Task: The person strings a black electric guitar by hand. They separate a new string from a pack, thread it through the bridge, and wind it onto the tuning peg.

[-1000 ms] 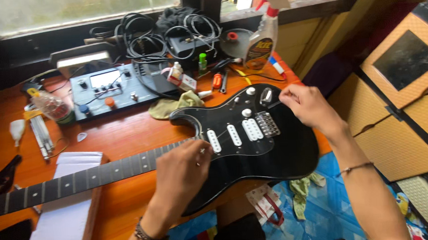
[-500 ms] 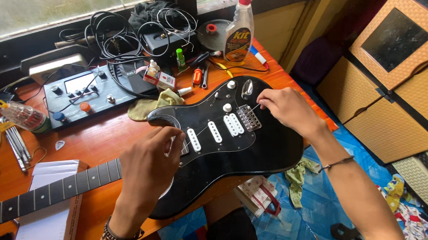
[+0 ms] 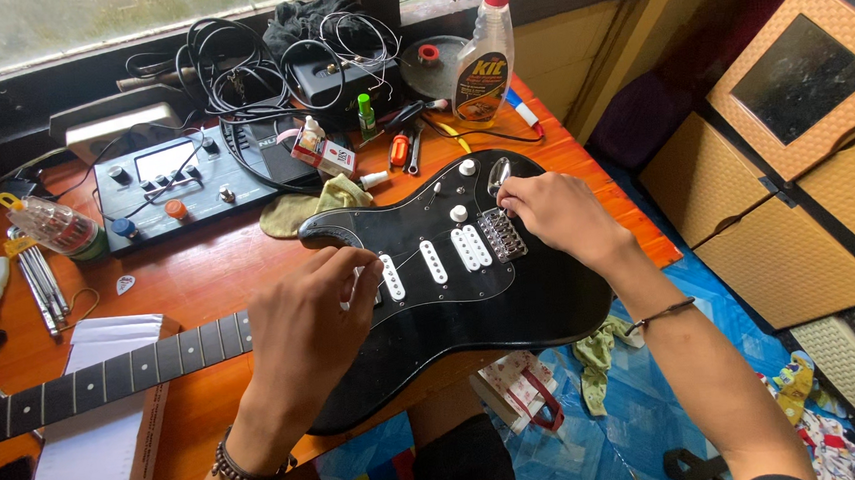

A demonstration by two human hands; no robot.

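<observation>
We note an orange-brown wooden desk (image 3: 199, 276) under a window, crowded with gear. On it lies a glossy black electric guitar with white pickups (image 3: 470, 277), flat on its back, body toward the desk's right edge and partly overhanging it, neck running left over a white cardboard box (image 3: 100, 433).

We cannot make out any strings across the pickups or fretboard, so we judge restringing or setup work unfinished; the pickguard, knobs and metal bridge (image 3: 502, 233) appear fitted.

The left hand (image 3: 308, 324) rests on the body beside the neck pickup, fingers curled and pinched, though whether they grip anything we cannot tell. The right hand (image 3: 551, 211) is at the bridge, fingertips pinched together on or just above it; any small part held is hidden.

Beyond lie a dark pedal unit (image 3: 178, 182), tangled black cables (image 3: 235, 73) and a clear spray bottle with red trigger (image 3: 486, 50).
</observation>
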